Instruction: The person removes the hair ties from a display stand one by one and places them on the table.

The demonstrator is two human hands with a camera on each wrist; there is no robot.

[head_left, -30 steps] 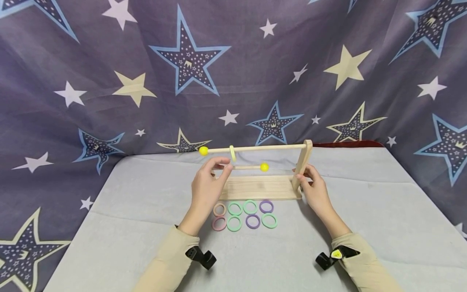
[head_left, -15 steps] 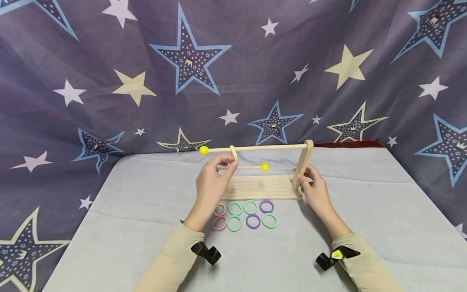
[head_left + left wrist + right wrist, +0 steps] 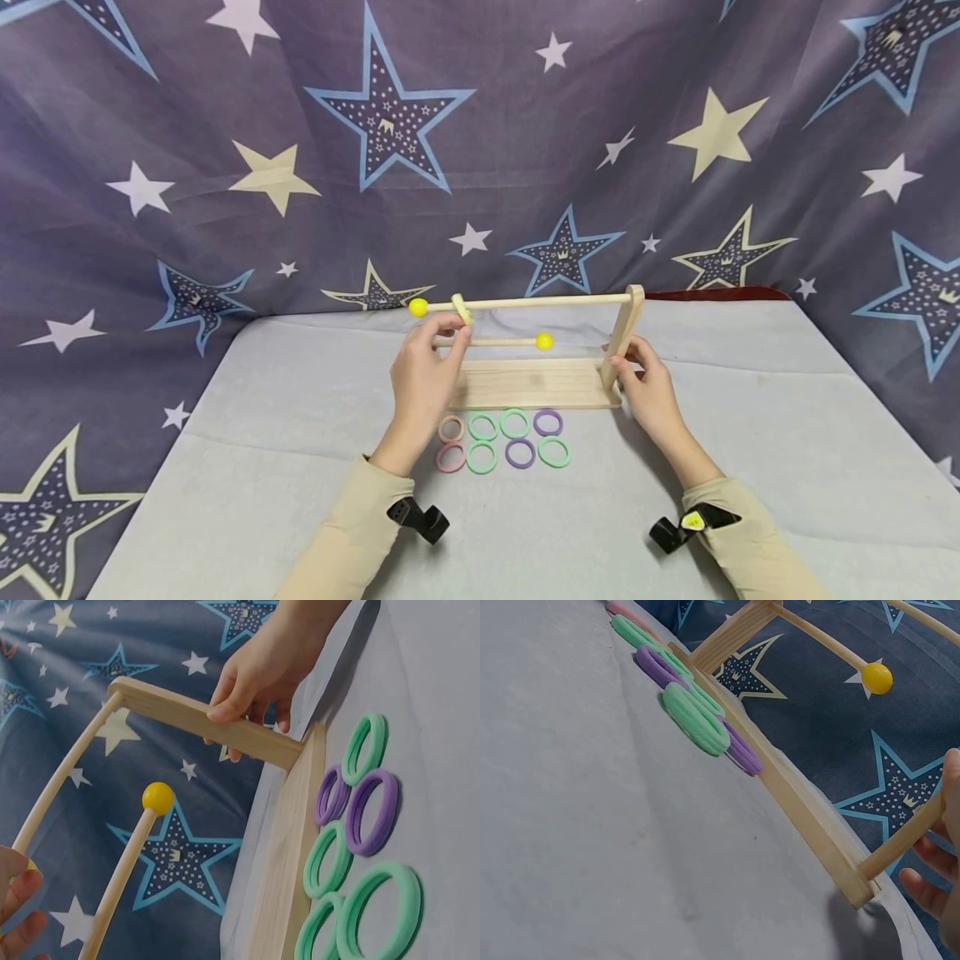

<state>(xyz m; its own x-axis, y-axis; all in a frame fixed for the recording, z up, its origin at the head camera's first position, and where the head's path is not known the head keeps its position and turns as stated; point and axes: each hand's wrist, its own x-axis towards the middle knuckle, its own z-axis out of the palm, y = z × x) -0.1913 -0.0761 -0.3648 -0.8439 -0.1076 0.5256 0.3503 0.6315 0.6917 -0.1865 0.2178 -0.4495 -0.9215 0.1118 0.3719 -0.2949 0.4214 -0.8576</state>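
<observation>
A wooden rack has a long base (image 3: pixel 536 385), a right post (image 3: pixel 624 333) and two rods tipped with yellow balls. On the upper rod (image 3: pixel 547 302), close to its left ball (image 3: pixel 418 307), a pale yellow hair tie (image 3: pixel 462 309) hangs tilted around the wood. My left hand (image 3: pixel 422 371) pinches that tie at its lower edge between thumb and fingers. My right hand (image 3: pixel 649 385) grips the right post, thumb in front and fingers behind. The lower rod (image 3: pixel 124 881) passes behind my left hand in the head view, which also hides the left post (image 3: pixel 735 634).
In front of the base lie several hair ties in two rows: green (image 3: pixel 554 452), purple (image 3: pixel 521 453), pink (image 3: pixel 451 457) and peach (image 3: pixel 452 429). A grey cloth (image 3: pixel 787 467) covers the table. Behind it hangs a star-patterned curtain (image 3: pixel 480 167).
My left hand has come up to the yellow hair tie, taken it between thumb and fingers, and slid it left along the upper rod, tilting it. My right hand stays on the post.
</observation>
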